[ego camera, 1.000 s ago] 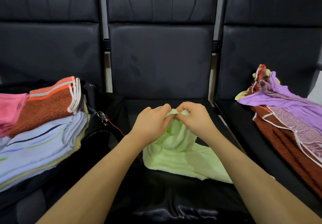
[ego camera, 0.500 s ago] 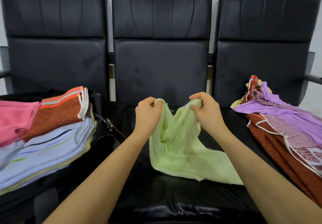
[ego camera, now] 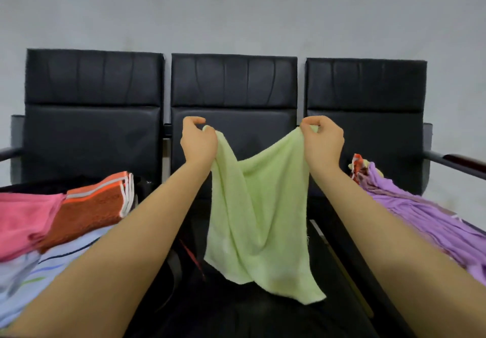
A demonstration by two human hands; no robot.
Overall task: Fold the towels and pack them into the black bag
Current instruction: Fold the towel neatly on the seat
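We have lifted the green towel [ego camera: 259,222] off the middle seat [ego camera: 263,316] and drawn its top corners apart, left hand [ego camera: 198,141] and right hand [ego camera: 322,140] each pinching one; it hangs spread, its bottom edge just over the seat, ready for folding

Towel [ego camera: 259,222] hangs btwn hands over mid seat [ego camera: 236,308]; folded stack [ego camera: 65,222] left, unfolded pile [ego camera: 420,222] right.
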